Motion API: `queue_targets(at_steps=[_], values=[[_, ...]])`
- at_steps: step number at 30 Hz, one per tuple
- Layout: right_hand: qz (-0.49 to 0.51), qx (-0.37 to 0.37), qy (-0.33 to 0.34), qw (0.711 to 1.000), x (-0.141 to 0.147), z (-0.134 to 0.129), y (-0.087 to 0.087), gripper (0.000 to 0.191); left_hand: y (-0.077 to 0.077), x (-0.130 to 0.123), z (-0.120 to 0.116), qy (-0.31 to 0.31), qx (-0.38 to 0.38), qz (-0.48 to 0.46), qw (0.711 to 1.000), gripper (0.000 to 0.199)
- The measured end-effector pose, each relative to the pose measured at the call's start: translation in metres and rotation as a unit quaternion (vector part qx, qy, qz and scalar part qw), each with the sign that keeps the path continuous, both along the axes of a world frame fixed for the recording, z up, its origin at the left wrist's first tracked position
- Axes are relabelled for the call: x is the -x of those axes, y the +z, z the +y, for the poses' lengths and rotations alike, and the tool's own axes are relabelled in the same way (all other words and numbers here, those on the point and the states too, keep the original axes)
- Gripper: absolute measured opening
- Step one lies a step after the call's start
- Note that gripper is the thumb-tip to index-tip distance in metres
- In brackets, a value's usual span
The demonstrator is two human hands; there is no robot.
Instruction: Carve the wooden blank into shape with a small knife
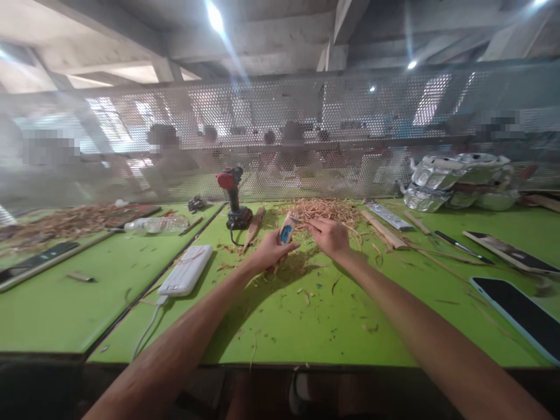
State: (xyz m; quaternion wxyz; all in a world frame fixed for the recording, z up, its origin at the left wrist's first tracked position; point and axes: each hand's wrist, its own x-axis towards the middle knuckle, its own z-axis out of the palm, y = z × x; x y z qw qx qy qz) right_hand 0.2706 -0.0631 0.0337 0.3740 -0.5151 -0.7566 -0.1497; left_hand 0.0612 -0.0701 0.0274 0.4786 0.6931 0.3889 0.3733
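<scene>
A small pale wooden piece (pixel 287 229) with a blue patch on its face is gripped in my left hand (pixel 272 252), above the green table (pixel 306 326). My right hand (pixel 331 236) is just to its right, fingers pinched around a thin tool (pixel 301 221) whose tip reaches the top of the wooden piece. The tool is too small to identify. Behind my hands lies a heap of curled wood shavings (pixel 326 210), and small shavings and blue specks are scattered below them.
A red and black cordless drill (pixel 235 198) stands behind my left hand. Left are a white power bank (pixel 186 271) with a cable and a plastic bottle (pixel 156 224). Right are wood strips (pixel 385 231), a phone (pixel 516 312) and foil-like silver bundles (pixel 437 175). A mesh screen (pixel 280 99) stands behind.
</scene>
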Motion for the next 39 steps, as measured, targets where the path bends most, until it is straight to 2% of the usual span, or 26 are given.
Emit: queue_targets(at_steps=[3,5,7,8,9,11,13,15,19,23,26,28,30,32,35,39], values=[[0.039,0.039,-0.028,0.998,-0.004,0.005,0.003,0.041,0.002,-0.001,-0.003,0.007,-0.001,0.001,1.000,0.048],[0.108,0.088,-0.102,0.985,-0.018,0.011,0.009,0.046,0.005,-0.001,-0.008,-0.005,-0.004,0.013,1.000,0.046],[0.174,0.124,-0.198,0.957,-0.035,0.017,0.015,0.052,0.007,0.000,-0.010,-0.012,-0.005,0.019,1.000,0.043],[0.180,0.115,-0.199,0.956,-0.042,0.018,0.018,0.050,0.007,0.000,-0.010,-0.005,-0.005,0.017,1.000,0.042],[0.187,0.102,-0.186,0.959,-0.045,0.018,0.021,0.047,0.007,0.000,-0.008,0.005,-0.005,0.012,1.000,0.042],[0.187,0.102,-0.094,0.973,-0.039,0.015,0.024,0.045,0.006,0.001,-0.004,0.028,-0.011,0.013,0.999,0.043],[0.167,0.111,0.020,0.979,-0.021,0.009,0.024,0.040,0.004,0.003,0.001,0.033,-0.020,0.009,0.999,0.043],[0.120,0.124,0.072,0.982,-0.001,0.004,0.021,0.039,0.002,0.006,0.003,0.015,-0.025,0.006,1.000,0.040],[0.079,0.101,0.058,0.990,0.014,0.000,0.013,0.034,0.001,0.007,0.002,-0.012,-0.029,0.001,0.999,0.040],[0.062,0.070,0.055,0.994,0.010,0.004,0.008,0.032,-0.002,0.001,0.000,-0.004,-0.030,-0.019,0.999,0.043],[0.045,0.065,0.041,0.996,0.002,0.009,0.006,0.031,-0.001,-0.003,-0.004,0.016,-0.032,-0.001,0.999,0.043],[0.059,0.074,-0.011,0.995,-0.014,0.014,0.007,0.030,0.004,-0.005,-0.009,0.021,-0.047,0.013,0.999,0.044],[0.109,0.096,-0.089,0.985,-0.034,0.020,0.010,0.029,0.012,-0.007,-0.014,0.017,-0.066,0.008,0.998,0.045],[0.149,0.104,-0.122,0.976,-0.052,0.023,0.014,0.029,0.020,-0.008,-0.018,0.018,-0.058,-0.004,0.998,0.045],[0.190,0.085,-0.059,0.976,-0.052,0.021,0.020,0.032,0.023,-0.007,-0.019,0.019,-0.031,0.020,0.999,0.039],[0.158,0.068,0.054,0.984,-0.016,0.008,0.019,0.033,0.012,-0.002,-0.011,0.033,-0.015,0.033,0.999,0.037]])
